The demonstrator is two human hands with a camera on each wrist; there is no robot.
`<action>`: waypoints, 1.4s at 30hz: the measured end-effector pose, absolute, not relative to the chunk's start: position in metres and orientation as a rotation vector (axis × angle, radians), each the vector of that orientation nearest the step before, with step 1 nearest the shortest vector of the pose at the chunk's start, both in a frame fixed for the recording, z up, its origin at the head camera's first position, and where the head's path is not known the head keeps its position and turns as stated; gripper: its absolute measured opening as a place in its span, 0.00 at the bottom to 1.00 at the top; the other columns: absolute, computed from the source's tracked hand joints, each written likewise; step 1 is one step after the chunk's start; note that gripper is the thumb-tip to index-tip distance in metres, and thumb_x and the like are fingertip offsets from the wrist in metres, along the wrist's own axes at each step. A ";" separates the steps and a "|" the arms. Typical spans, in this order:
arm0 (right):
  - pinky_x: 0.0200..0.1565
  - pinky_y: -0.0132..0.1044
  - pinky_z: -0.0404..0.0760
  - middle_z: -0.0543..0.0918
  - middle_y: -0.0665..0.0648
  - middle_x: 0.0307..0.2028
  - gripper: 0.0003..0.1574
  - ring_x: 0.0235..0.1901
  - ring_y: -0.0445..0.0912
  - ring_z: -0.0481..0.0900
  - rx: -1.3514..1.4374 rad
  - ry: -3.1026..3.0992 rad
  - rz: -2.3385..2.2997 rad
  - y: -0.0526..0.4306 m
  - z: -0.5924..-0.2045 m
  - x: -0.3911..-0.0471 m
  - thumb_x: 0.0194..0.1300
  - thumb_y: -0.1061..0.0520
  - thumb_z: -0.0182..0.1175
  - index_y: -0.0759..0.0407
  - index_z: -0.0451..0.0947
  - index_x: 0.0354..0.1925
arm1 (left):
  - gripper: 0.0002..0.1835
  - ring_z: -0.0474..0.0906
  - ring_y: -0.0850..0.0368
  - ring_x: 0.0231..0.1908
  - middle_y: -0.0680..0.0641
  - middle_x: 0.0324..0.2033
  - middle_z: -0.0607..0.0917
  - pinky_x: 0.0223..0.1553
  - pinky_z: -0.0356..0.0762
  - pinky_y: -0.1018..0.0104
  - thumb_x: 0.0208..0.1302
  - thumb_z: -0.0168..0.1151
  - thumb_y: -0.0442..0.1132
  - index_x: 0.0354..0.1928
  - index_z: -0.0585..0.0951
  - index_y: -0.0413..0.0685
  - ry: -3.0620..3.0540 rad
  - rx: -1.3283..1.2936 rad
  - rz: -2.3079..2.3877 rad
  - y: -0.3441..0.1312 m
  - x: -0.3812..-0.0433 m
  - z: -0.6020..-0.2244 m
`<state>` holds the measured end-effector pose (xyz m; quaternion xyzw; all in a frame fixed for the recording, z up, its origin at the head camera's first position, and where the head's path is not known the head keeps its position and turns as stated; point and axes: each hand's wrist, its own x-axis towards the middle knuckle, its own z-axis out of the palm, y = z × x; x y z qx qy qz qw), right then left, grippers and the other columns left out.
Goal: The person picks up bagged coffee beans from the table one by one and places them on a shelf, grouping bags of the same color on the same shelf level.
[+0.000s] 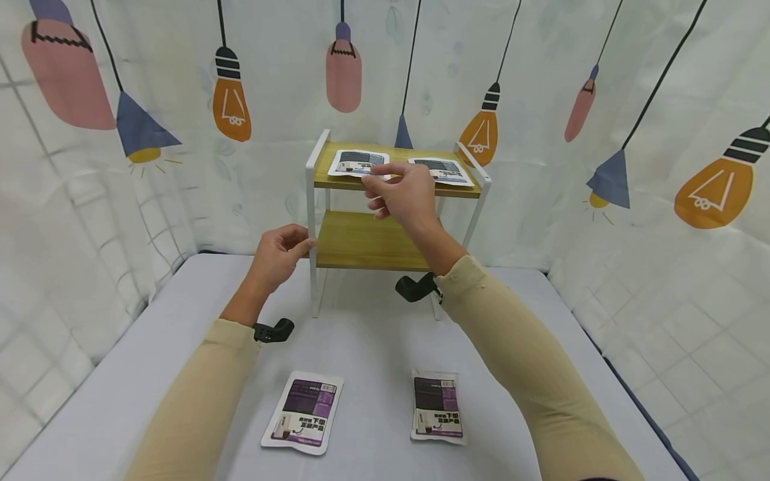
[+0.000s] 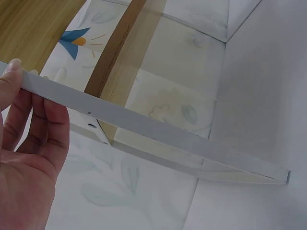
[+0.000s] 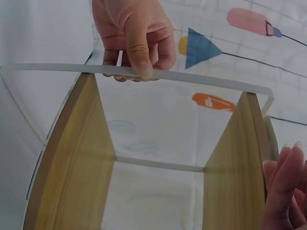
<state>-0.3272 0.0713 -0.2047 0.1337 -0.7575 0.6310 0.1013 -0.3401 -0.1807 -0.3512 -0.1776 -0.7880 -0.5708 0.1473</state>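
Note:
A small two-tier shelf [image 1: 373, 239] with wooden boards and a white frame stands on the covered table. My left hand [image 1: 278, 260] grips its left front post; thumb and fingers are on either side of the white bar [image 2: 144, 122] in the left wrist view. On the top board lie two flat printed packets, a left packet [image 1: 355, 160] and a right packet [image 1: 448, 172]. In front of the top board, between them, is my right hand [image 1: 406, 194], fingers loosely bent with nothing visible in them. Only part of the right hand [image 3: 285, 191] shows in the right wrist view.
Nearer to me on the white table [image 1: 367, 347] lie two purple-and-white packets, one at left [image 1: 303, 413] and one at right [image 1: 438, 409]. A patterned curtain [image 1: 277, 174] stands close behind the shelf and along both sides.

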 end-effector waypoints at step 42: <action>0.37 0.44 0.90 0.90 0.57 0.46 0.22 0.36 0.59 0.89 0.597 -2.172 1.807 0.091 -0.268 -0.290 0.65 0.49 0.72 0.51 0.85 0.57 | 0.20 0.85 0.62 0.42 0.34 0.49 0.85 0.46 0.83 0.77 0.73 0.63 0.43 0.55 0.80 0.32 -2.277 -0.486 -1.649 -0.180 -0.340 -0.352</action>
